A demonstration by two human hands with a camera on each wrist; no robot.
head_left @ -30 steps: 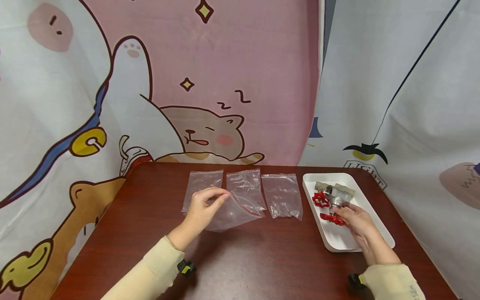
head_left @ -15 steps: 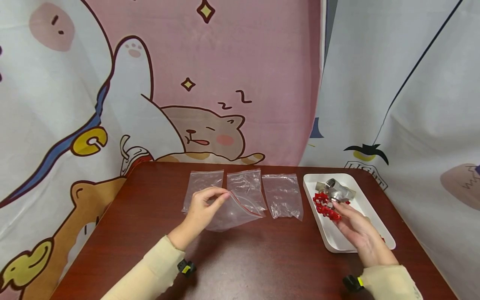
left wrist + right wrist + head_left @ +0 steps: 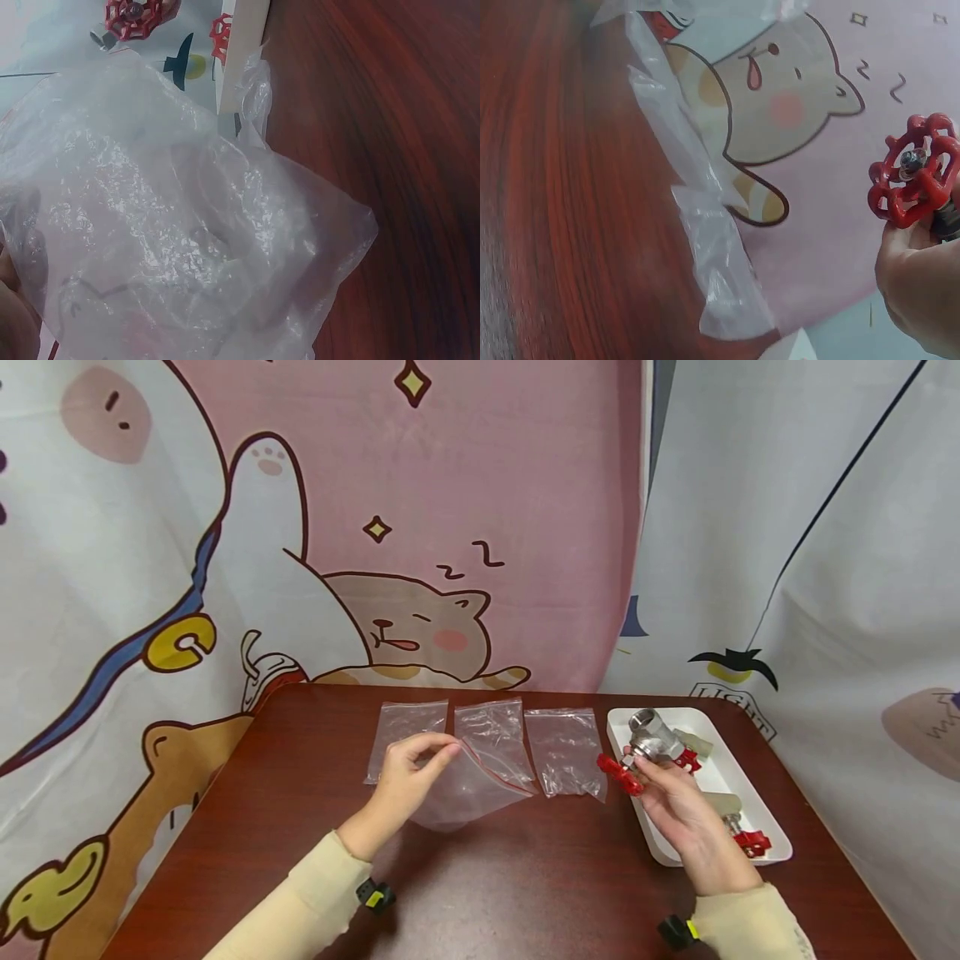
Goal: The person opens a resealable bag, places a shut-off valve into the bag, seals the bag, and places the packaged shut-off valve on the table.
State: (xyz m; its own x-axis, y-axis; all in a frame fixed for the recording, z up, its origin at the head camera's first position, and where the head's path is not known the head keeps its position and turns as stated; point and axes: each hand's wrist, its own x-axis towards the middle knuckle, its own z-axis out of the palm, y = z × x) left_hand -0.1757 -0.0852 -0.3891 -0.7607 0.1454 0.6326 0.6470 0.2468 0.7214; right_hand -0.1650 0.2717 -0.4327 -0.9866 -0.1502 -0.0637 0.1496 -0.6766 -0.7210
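My left hand (image 3: 401,781) pinches the top edge of a clear zip bag (image 3: 457,797) with a red seal line, between thumb and fingers. The bag hangs over the table and spreads across much of the left wrist view (image 3: 187,217). A metal valve (image 3: 654,742) with a red handwheel (image 3: 621,775) is held in my right hand (image 3: 693,827) over the left side of the white tray (image 3: 663,853). In the right wrist view the handwheel (image 3: 913,163) stands just beyond the hand (image 3: 926,296). Fingers partly hide the valve's stem.
Inside the tray lie another valve (image 3: 738,831) with a red wheel and one more, partly hidden (image 3: 696,743). Three clear zip bags lie flat in a row: left (image 3: 408,720), middle (image 3: 487,722), right (image 3: 566,752). A printed cloth (image 3: 540,527) hangs behind the brown table (image 3: 525,893).
My right hand has lifted the valve from among the others in the tray and moved left, turning its red handwheel leftward. My left hand stays put with the bag.
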